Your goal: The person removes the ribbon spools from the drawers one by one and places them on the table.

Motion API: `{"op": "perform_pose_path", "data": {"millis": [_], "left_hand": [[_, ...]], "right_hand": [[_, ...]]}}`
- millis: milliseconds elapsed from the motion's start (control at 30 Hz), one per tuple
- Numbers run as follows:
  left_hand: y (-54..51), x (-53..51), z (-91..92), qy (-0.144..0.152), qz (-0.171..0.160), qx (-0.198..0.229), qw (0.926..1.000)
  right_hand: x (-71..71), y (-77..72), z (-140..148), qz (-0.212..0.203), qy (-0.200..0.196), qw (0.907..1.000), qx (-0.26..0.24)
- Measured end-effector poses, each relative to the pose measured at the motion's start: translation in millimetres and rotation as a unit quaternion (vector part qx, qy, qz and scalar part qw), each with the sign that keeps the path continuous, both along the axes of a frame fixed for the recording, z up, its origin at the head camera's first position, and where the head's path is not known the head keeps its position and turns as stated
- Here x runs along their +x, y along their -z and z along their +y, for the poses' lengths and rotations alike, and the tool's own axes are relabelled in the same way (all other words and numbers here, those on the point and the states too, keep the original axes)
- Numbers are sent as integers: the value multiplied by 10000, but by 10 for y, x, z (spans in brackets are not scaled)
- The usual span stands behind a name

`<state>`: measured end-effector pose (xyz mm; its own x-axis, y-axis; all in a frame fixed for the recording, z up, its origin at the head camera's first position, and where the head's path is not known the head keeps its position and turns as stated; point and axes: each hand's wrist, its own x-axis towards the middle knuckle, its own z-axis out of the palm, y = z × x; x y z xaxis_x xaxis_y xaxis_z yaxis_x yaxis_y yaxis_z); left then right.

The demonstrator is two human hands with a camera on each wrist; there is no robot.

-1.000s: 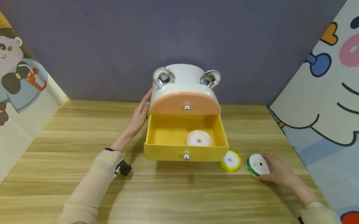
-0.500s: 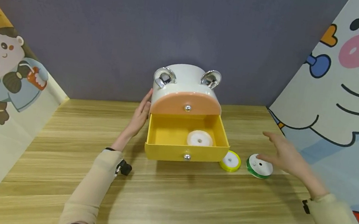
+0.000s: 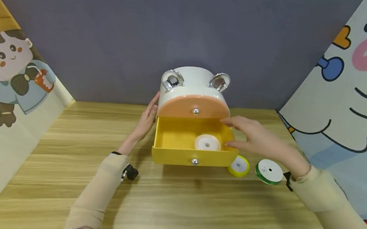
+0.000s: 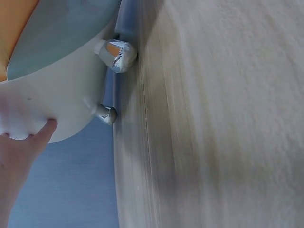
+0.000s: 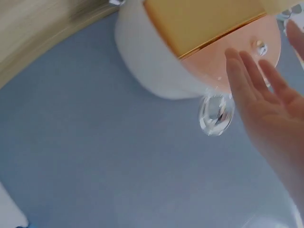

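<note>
A white storage box (image 3: pixel 190 83) with silver ear-like rings stands against the back wall. Its peach upper drawer (image 3: pixel 179 106) is closed, while the yellow lower drawer (image 3: pixel 171 157) is pulled out with a whitish ribbon spool (image 3: pixel 202 141) inside. My left hand (image 3: pixel 144 124) rests with straight fingers on the box's left side; in the left wrist view its fingertips touch the white wall. Over the right side of the yellow drawer hovers my right hand (image 3: pixel 259 139), thumb and fingers spread, holding nothing. The right wrist view has this hand (image 5: pixel 270 109) before the peach front.
On the wooden table (image 3: pixel 165 210), right of the drawer, lie a yellow-edged spool (image 3: pixel 239 167), partly behind the drawer's corner, and a green ribbon spool (image 3: pixel 269 172). A grey wall (image 3: pixel 110 38) closes the back, with cartoon-printed panels left and right.
My right hand has let go of the green ribbon spool, risen, and moved left to the yellow drawer. The spool stays on the table. My left hand keeps its place on the box.
</note>
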<state>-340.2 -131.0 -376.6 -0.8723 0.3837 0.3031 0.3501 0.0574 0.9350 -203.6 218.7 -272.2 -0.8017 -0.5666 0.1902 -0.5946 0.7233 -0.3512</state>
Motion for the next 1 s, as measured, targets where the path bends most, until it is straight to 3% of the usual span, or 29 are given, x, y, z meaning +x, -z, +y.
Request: {"op": "perform_pose_path", "data": {"millis": [133, 367, 467, 600, 733, 833, 1000], "left_hand": [[41, -12, 33, 15, -84, 76, 9999], [72, -20, 55, 69, -36, 189, 9998], [76, -20, 52, 109, 12, 170, 9998], [89, -40, 47, 118, 19, 151, 9998], [218, -156, 36, 80, 96, 172, 9998], [204, -153, 24, 115, 80, 178, 9997], [79, -66, 10, 189, 1, 182, 9997]], "right_hand": [[-91, 10, -165, -293, -404, 9982, 339], [-309, 88, -298, -115, -1070, 9925, 583], [-387, 121, -329, -380, -1186, 9894, 752], [-456, 168, -373, -801, -1196, 9815, 1259], [-485, 208, -411, -990, -1103, 9741, 1708], [-496, 217, -436, -1099, -1003, 9715, 1845], [-526, 226, -467, -1112, -961, 9712, 1875]]}}
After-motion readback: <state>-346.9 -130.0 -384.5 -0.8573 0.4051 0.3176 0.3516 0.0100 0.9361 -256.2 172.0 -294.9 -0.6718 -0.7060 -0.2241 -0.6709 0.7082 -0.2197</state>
